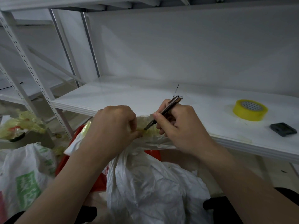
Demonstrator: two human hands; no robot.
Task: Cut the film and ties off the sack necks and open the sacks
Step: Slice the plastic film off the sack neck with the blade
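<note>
A white woven sack [155, 188] stands in front of me, its gathered neck wrapped in yellowish film [149, 131]. My left hand [116, 126] pinches the film-wrapped neck from the left. My right hand [181, 128] grips a metal utility knife [165, 111] like a pen, with the blade tip touching the film between my two hands. A second white sack with green print [27, 178] stands at the lower left.
A white shelf board [161, 96] runs behind the sack, carrying a roll of yellow tape [250, 109] and a small dark block [283, 129] at the right. Crumpled yellow film scraps [22, 125] lie at the left by the rack uprights. Something red [95, 180] shows behind the sack.
</note>
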